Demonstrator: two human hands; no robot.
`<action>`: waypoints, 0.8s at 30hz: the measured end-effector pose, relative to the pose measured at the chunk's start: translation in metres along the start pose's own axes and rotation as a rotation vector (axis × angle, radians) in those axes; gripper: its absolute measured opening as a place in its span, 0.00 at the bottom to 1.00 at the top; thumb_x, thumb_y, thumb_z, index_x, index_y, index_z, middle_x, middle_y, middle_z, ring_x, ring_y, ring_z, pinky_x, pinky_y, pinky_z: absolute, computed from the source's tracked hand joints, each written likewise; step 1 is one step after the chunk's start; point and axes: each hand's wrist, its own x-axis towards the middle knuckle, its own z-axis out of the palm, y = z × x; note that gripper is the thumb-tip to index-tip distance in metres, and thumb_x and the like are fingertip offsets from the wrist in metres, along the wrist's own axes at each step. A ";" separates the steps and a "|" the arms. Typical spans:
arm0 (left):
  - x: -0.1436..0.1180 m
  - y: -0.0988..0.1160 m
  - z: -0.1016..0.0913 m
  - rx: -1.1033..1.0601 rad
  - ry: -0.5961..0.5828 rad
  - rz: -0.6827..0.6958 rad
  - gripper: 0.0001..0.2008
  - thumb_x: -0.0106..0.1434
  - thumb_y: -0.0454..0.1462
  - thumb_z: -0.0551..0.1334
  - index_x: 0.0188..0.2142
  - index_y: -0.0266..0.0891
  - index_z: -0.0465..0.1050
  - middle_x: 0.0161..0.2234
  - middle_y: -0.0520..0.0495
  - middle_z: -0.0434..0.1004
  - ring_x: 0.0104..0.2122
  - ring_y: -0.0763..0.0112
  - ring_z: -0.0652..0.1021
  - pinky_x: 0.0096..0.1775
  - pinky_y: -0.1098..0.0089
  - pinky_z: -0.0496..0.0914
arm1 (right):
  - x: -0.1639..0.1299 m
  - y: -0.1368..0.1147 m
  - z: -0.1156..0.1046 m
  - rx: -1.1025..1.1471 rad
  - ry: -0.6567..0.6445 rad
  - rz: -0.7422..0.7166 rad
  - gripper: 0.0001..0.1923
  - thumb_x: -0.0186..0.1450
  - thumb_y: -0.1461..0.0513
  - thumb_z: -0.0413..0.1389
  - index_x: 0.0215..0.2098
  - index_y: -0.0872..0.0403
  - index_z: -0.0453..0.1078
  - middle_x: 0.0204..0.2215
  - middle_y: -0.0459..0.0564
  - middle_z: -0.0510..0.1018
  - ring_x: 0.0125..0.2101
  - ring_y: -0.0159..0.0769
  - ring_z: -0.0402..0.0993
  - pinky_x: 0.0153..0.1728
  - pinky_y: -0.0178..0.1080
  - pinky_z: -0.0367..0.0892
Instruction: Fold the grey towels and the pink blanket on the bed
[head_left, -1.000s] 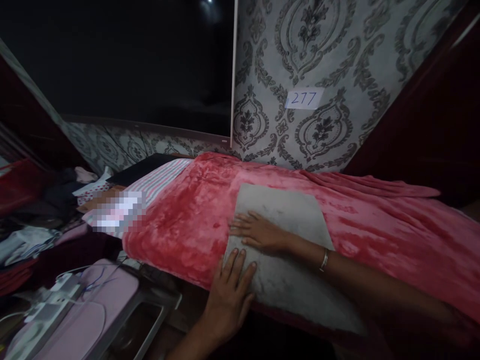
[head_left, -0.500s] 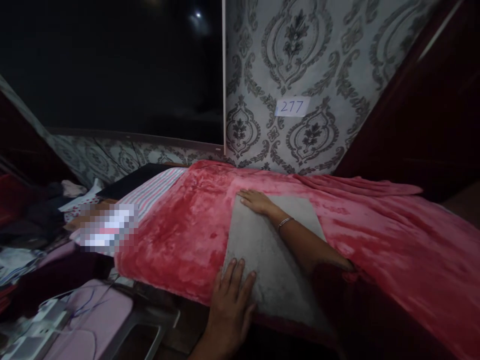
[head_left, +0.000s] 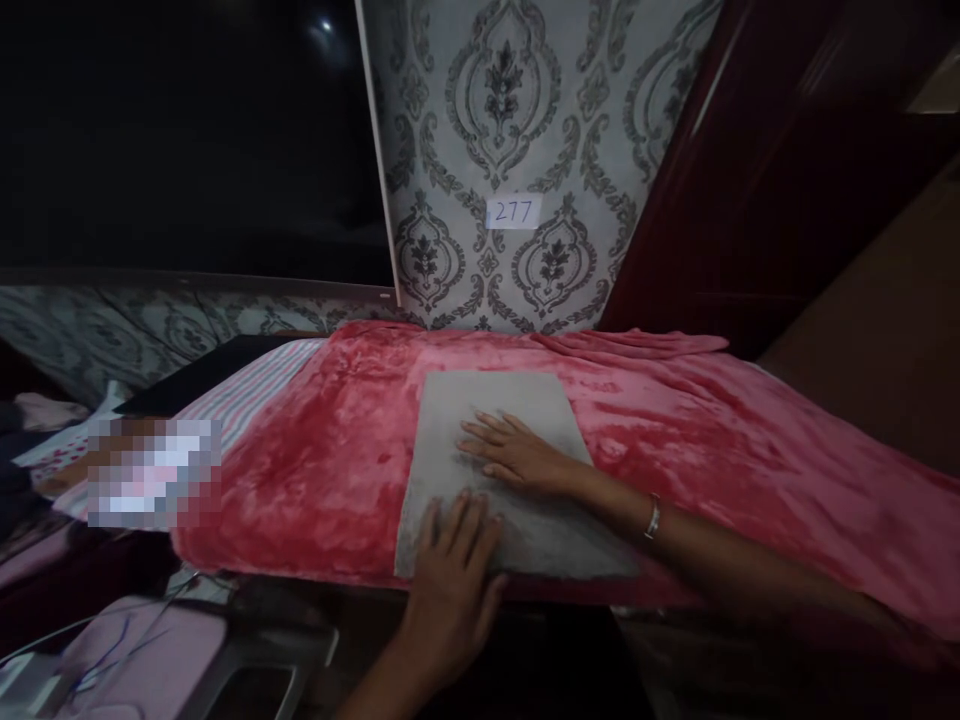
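Pink plush blanket (head_left: 712, 440) — covers the whole raised surface from left of centre to the right edge, bunched in folds along its far side against the wall. Patterned grey wallpaper (head_left: 525, 120) behind it, with a small white label (head_left: 514, 211) marked 277 stuck on. Dark screen or pane (head_left: 180, 130) fills the upper left. Striped cloth (head_left: 247, 385) shows from under the blanket's left end; a pale pink surface with thin wires (head_left: 142, 650) sits lower left, dim.

Grey rectangular cloth (head_left: 525, 405) lies flat on the blanket near the middle, its near edge at the front edge of the covered surface, long sides running away from the camera.

Right hand (head_left: 517, 450) — palm down on the centre of the grey cloth, fingers spread and pointing left, flat to the fabric; a thin bangle (head_left: 652, 517) on the wrist. Left hand (head_left: 454, 575) rests at the cloth's near edge, fingers slightly fanned and laid over the near-left part of it, heel of the hand hanging off the front; neither hand grips anything
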 end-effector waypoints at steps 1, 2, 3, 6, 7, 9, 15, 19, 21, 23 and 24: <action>0.009 0.009 0.003 -0.050 -0.052 0.056 0.24 0.68 0.35 0.58 0.63 0.39 0.67 0.64 0.38 0.68 0.67 0.53 0.63 0.66 0.44 0.54 | -0.013 0.000 0.001 0.004 -0.001 0.012 0.28 0.77 0.47 0.40 0.73 0.40 0.51 0.74 0.47 0.47 0.73 0.45 0.33 0.69 0.60 0.36; 0.017 0.019 0.007 -0.095 -0.104 0.107 0.23 0.68 0.37 0.59 0.62 0.40 0.67 0.64 0.38 0.68 0.66 0.54 0.64 0.66 0.45 0.56 | -0.024 0.002 0.002 0.004 0.000 0.031 0.28 0.77 0.48 0.41 0.73 0.39 0.51 0.73 0.47 0.48 0.73 0.45 0.34 0.69 0.61 0.36; 0.026 0.028 0.013 -0.130 -0.149 0.148 0.24 0.68 0.39 0.59 0.63 0.40 0.66 0.64 0.38 0.68 0.66 0.54 0.65 0.65 0.46 0.57 | -0.031 0.006 0.002 0.003 -0.003 0.053 0.28 0.76 0.48 0.42 0.73 0.39 0.51 0.73 0.48 0.48 0.73 0.46 0.35 0.68 0.61 0.36; 0.045 0.051 0.031 -0.167 -0.222 0.210 0.30 0.69 0.44 0.60 0.67 0.43 0.61 0.67 0.39 0.63 0.68 0.51 0.61 0.65 0.43 0.56 | -0.041 0.021 0.004 -0.006 -0.032 0.099 0.29 0.76 0.47 0.43 0.73 0.40 0.50 0.73 0.49 0.49 0.73 0.47 0.36 0.68 0.63 0.36; 0.049 0.056 0.038 -0.160 -0.229 0.218 0.31 0.68 0.46 0.61 0.68 0.45 0.59 0.69 0.40 0.61 0.68 0.48 0.60 0.65 0.41 0.56 | -0.041 0.028 0.005 -0.012 -0.038 0.104 0.30 0.76 0.47 0.43 0.73 0.40 0.50 0.73 0.49 0.48 0.73 0.47 0.36 0.68 0.63 0.36; 0.051 0.061 0.048 -0.131 -0.233 0.219 0.33 0.68 0.47 0.61 0.69 0.47 0.57 0.70 0.41 0.58 0.69 0.43 0.57 0.64 0.36 0.54 | -0.038 0.042 0.005 -0.031 -0.026 0.110 0.30 0.76 0.46 0.43 0.73 0.40 0.50 0.73 0.48 0.46 0.73 0.47 0.34 0.68 0.63 0.35; 0.043 0.062 0.062 -0.062 -0.211 0.226 0.35 0.66 0.48 0.64 0.69 0.50 0.57 0.71 0.44 0.54 0.70 0.41 0.53 0.65 0.34 0.51 | -0.011 0.094 -0.001 -0.071 0.055 0.232 0.31 0.75 0.45 0.41 0.74 0.41 0.48 0.74 0.48 0.44 0.72 0.50 0.37 0.68 0.63 0.39; 0.044 0.062 0.065 -0.033 -0.208 0.238 0.36 0.64 0.49 0.66 0.68 0.51 0.58 0.71 0.44 0.55 0.70 0.41 0.54 0.65 0.34 0.50 | 0.006 0.133 -0.006 0.000 0.063 0.368 0.32 0.75 0.45 0.40 0.73 0.43 0.50 0.73 0.49 0.48 0.72 0.48 0.41 0.68 0.60 0.42; 0.044 0.061 0.067 -0.017 -0.215 0.243 0.36 0.64 0.49 0.66 0.68 0.52 0.58 0.71 0.44 0.54 0.70 0.41 0.54 0.65 0.33 0.50 | 0.012 0.149 -0.006 0.058 0.072 0.434 0.31 0.75 0.45 0.39 0.73 0.44 0.52 0.73 0.48 0.50 0.72 0.45 0.43 0.69 0.56 0.41; 0.043 0.061 0.068 -0.005 -0.215 0.248 0.36 0.64 0.49 0.65 0.69 0.51 0.58 0.71 0.44 0.54 0.70 0.41 0.53 0.65 0.34 0.50 | 0.015 0.163 -0.003 0.092 0.084 0.477 0.31 0.76 0.46 0.38 0.73 0.47 0.53 0.71 0.49 0.54 0.71 0.42 0.46 0.70 0.52 0.42; 0.043 0.060 0.069 -0.003 -0.216 0.250 0.36 0.65 0.49 0.64 0.69 0.51 0.57 0.72 0.44 0.54 0.70 0.41 0.53 0.65 0.34 0.50 | 0.017 0.168 -0.002 0.098 0.093 0.493 0.32 0.76 0.46 0.37 0.72 0.49 0.55 0.71 0.50 0.56 0.71 0.41 0.47 0.70 0.50 0.42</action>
